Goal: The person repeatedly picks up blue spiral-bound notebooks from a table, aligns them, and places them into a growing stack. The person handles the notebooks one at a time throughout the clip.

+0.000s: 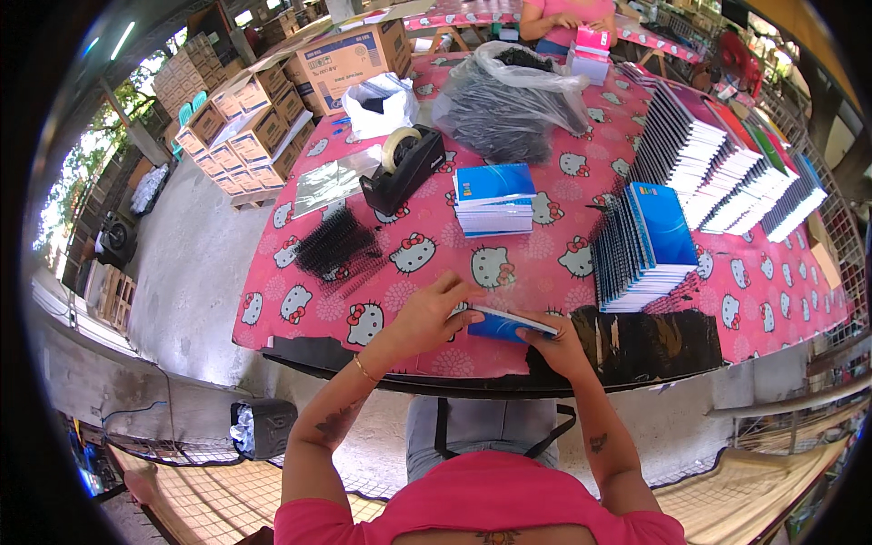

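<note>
A small blue-covered notebook (498, 324) is held low over the near edge of the table, tilted with its page edge up. My right hand (559, 347) grips its right end, thumb on top. At the notebook's left end, my left hand (431, 313) is closed in a pinch; what lies between the fingertips is too small to make out. Left of it lies a loose pile of black spiral binding coils (338, 250). Just beyond my hands stands a short stack of blue notebooks (495, 198). A taller stack of spiral-bound blue notebooks (661, 227) stands to the right.
On the pink patterned table (413, 295) are a black tape dispenser (404, 173), a clear plastic sheet (336, 182), a white bag (380, 104) and a big bag of black coils (509, 104). Tall notebook stacks (718, 163) line the right. Another person (568, 23) works opposite.
</note>
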`<state>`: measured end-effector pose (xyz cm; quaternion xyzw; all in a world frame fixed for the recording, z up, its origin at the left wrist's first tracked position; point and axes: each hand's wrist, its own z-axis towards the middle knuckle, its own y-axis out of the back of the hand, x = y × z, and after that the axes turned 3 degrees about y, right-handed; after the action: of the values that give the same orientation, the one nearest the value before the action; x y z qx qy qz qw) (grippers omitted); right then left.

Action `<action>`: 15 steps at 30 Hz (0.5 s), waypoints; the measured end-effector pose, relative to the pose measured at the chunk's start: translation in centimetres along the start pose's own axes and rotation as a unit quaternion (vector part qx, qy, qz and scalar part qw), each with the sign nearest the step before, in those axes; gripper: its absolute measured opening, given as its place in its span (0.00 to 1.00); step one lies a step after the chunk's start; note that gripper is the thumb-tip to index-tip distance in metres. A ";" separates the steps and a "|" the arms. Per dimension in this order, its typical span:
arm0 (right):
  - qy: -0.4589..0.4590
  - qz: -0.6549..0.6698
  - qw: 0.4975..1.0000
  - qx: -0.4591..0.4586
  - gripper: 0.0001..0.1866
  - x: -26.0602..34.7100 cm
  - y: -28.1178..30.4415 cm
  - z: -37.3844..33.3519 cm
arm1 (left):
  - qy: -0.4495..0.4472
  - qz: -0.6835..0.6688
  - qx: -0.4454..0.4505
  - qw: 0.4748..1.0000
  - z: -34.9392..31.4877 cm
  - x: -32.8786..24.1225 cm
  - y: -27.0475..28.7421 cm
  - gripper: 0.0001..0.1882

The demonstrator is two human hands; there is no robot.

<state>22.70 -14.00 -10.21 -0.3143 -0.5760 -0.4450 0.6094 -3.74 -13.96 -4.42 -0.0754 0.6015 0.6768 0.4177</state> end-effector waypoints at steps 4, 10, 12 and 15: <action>-0.003 0.010 1.000 -0.017 0.18 -0.6 -0.7 -0.4 | -0.029 0.046 -0.019 0.998 -0.2 -0.2 -0.2 0.13; -0.023 0.091 0.993 -0.070 0.17 1.9 -1.8 0.1 | 0.044 0.296 -0.089 0.950 -3.2 -3.3 -5.5 0.37; -0.019 0.141 0.987 -0.081 0.17 1.9 -2.0 -0.1 | 0.055 0.287 -0.052 0.955 -5.0 -3.6 -6.5 0.41; -0.032 0.084 0.994 -0.068 0.16 1.7 -1.9 0.4 | 0.055 0.325 -0.110 0.938 -0.4 -2.8 -3.3 0.45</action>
<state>20.67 -14.74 -8.75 -0.4165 -0.5350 -0.4200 0.6032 0.03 -15.84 -5.28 0.0416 0.5370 0.8323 0.1308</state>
